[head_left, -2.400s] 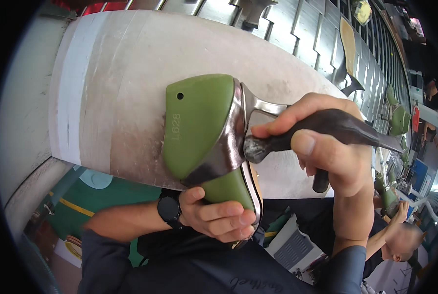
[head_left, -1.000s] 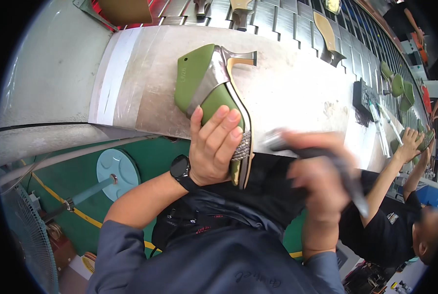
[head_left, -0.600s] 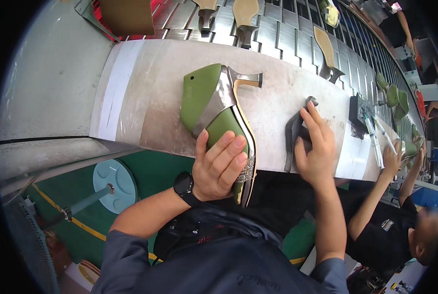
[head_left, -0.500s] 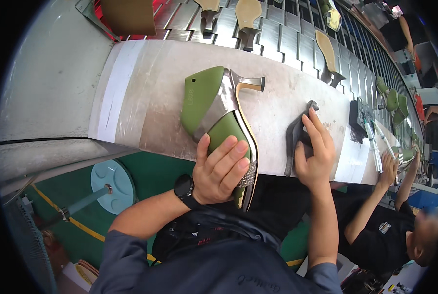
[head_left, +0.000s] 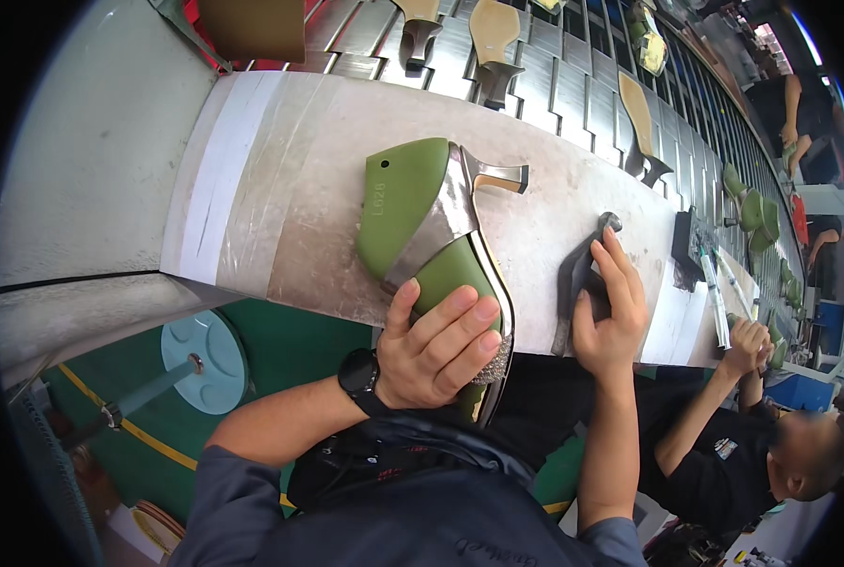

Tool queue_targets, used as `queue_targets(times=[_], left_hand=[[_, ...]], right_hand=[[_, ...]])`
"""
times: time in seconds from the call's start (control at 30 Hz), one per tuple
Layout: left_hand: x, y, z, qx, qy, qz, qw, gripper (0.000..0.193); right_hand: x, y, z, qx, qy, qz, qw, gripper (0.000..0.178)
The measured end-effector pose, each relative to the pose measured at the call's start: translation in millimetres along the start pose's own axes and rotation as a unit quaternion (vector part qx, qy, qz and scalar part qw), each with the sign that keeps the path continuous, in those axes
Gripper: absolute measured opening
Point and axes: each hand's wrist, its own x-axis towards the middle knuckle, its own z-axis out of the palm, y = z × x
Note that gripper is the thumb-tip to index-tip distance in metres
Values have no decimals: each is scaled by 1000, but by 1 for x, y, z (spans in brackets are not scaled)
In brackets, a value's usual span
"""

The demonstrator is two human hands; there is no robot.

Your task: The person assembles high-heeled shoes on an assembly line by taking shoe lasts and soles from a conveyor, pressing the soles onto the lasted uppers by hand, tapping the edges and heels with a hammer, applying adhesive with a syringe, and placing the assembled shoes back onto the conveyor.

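Observation:
A high-heeled shoe with a silvery strap and a glittery band near the toe point(head_left: 445, 210) is mounted on a green shoe last point(head_left: 401, 196). It lies on its side on the pale worktable, heel pointing to the far right. My left hand point(head_left: 431, 354) is closed over its front part; the toe tip is partly hidden below my fingers. My right hand point(head_left: 613, 317) rests at a dark grey hand tool with a rounded end point(head_left: 569, 283). Its fingers are stretched and the thumb stands apart, touching the tool but not visibly wrapped round it. The tool's exact kind is unclear.
Beyond the worktable point(head_left: 318, 189) runs a slatted metal conveyor point(head_left: 554, 85) carrying heeled soles point(head_left: 494, 38) and green lasts. A black box point(head_left: 688, 236) and white-and-green pens or tubes point(head_left: 716, 300) lie on the right. A co-worker point(head_left: 724, 463) works farther right.
The whole view has shifted slightly. My hands keep about the same places on the shoe and the tool. The co-worker's two hands have come closer together.

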Motion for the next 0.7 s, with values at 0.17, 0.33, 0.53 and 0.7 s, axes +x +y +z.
queue_targets(times=[0.17, 0.33, 0.53, 0.7], left_hand=[[3, 3, 0, -5, 6, -1, 1000, 37], [8, 4, -12, -26, -79, 24, 996, 80], [-9, 43, -35, -73, -88, 23, 993, 70], [-55, 23, -18, -21, -132, 214, 968, 44]], right_hand=[[0, -1, -2, -8, 3, 5, 1000, 57], [-7, 11, -10, 21, 27, 16, 999, 48], [-41, 26, -46, 453, 259, 315, 793, 40], [-51, 89, -83, 560, 339, 395, 644, 49]])
